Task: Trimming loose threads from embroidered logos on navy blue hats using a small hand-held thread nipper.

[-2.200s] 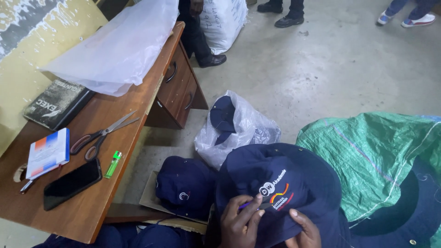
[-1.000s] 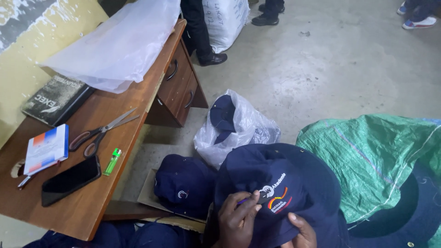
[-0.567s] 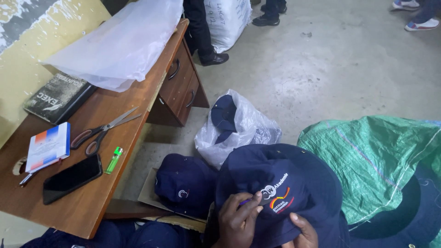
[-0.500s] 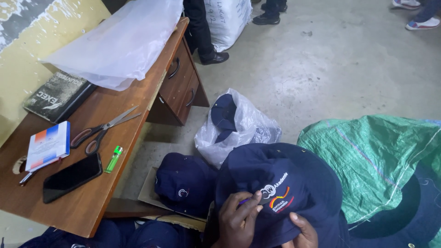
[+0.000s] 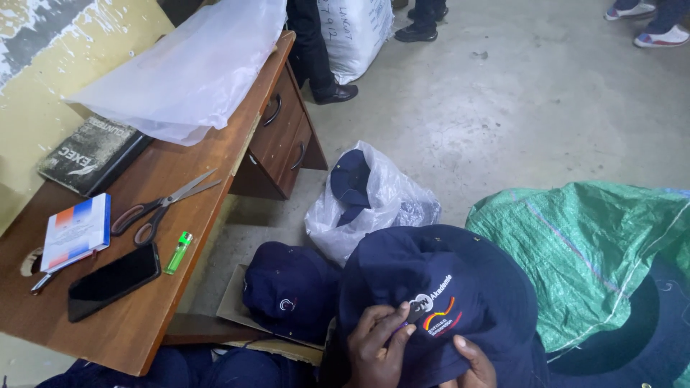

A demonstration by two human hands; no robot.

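Note:
A navy bucket hat (image 5: 438, 287) with a small embroidered emblem lies in front of me, crown up. My left hand (image 5: 377, 345) grips its near side, fingertips pressed beside the emblem, where a small dark item shows between the fingers. My right hand (image 5: 471, 363) holds the hat's lower edge, only its fingers in view. A second navy hat (image 5: 287, 287) rests on a piece of cardboard (image 5: 233, 305) just left of the first.
A wooden desk (image 5: 208, 172) at left carries scissors (image 5: 162, 208), a green lighter (image 5: 178, 252), a black phone (image 5: 113, 281), a small booklet (image 5: 74, 231), a dark book (image 5: 93, 152) and clear plastic sheeting (image 5: 187, 72). A plastic bag of hats (image 5: 370, 197) and a green woven sack (image 5: 589, 251) stand nearby. People's feet (image 5: 334, 93) are beyond.
The view has drifted slightly. My left fingers have shifted a little beside the emblem; both hands stay on the hat.

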